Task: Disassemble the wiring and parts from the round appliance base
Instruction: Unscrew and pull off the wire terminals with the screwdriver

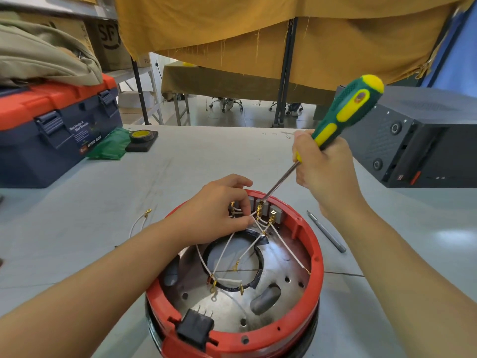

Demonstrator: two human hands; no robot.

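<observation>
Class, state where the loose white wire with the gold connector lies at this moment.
In the head view, the loose white wire lies on the table, left of the red appliance base, beyond the left forearm.

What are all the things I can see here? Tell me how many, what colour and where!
round appliance base: one, red rim, silver inside, front centre of the table
wires: several, white with gold ends, inside the base
loose wire: one, white, on the table left of the base
plug socket: one, black, on the base's near rim
screwdriver: one, green and yellow, tip at the terminals on the base's far rim
pen-like tool: one, grey, on the table right of the base
toolbox: one, blue and orange, far left
tape roll: one, black, beside the toolbox
computer case: one, black, far right
table: one, grey
left hand: pinches wires
right hand: grips the screwdriver
</observation>
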